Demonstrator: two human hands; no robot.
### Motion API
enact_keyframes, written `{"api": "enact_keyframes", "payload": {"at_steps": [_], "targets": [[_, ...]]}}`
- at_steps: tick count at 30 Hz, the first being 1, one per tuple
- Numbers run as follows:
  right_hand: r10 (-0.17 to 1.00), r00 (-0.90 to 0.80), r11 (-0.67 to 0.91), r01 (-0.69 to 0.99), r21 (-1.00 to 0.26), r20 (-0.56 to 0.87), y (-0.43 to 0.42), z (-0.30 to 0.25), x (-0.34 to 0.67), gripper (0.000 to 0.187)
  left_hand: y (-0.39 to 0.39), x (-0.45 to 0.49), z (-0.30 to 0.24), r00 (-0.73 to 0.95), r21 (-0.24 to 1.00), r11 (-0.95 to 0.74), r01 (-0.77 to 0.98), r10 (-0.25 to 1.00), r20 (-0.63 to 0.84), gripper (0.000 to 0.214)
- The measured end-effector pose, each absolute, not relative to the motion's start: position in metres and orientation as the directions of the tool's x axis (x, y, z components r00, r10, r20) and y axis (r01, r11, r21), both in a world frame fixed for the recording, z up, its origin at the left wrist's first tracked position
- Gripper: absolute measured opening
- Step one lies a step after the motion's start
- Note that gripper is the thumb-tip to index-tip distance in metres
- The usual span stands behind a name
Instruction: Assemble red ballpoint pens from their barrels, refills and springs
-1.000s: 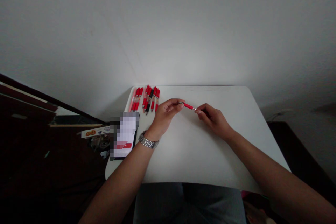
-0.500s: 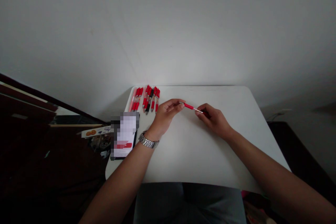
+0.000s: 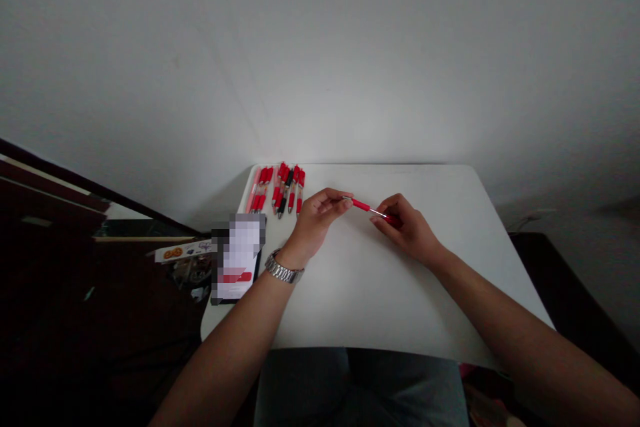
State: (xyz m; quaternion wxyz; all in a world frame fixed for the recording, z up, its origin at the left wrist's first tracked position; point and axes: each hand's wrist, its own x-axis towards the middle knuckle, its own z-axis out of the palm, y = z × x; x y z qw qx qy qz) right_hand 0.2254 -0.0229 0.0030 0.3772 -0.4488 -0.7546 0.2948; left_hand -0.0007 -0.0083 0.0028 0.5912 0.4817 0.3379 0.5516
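Note:
A red pen (image 3: pixel 361 205) is held above the white table, slanting down from left to right between both hands. My left hand (image 3: pixel 320 213) is closed in a pinch on the pen's silver-tipped left end. My right hand (image 3: pixel 407 230) curls round the red right end, its thumb and forefinger slightly apart on either side. Between the pen's two red parts shows a thin, shiny, pale section; whether they are joined cannot be made out. The palm side of my right hand hides the pen's far end.
Several red pens (image 3: pixel 260 188), with a black pen (image 3: pixel 286 192) among them, lie at the table's back left corner. A phone (image 3: pixel 240 260), its screen blurred, rests at the left edge. The wall (image 3: pixel 350 80) meets the white table's (image 3: pixel 400 300) back edge.
My right hand's fingers have loosened and shifted slightly, so more of the pen's red right end shows. My left hand and the pens on the table stay nearly the same.

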Motion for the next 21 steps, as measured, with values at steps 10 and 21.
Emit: {"api": "enact_keyframes", "payload": {"at_steps": [10,21], "targets": [[0.877,-0.367,0.469,0.508,-0.723,0.311,-0.022,0.004,0.230,0.030,-0.009,-0.002,0.007,0.223,0.942,-0.077,-0.328,0.962,0.157,0.022],[0.871,-0.386,0.472,0.486,-0.735,0.304,-0.024,0.012,0.226,0.042,-0.011,-0.001,0.010,0.213,0.950,-0.084,-0.300,0.965,0.153,0.025]]}}
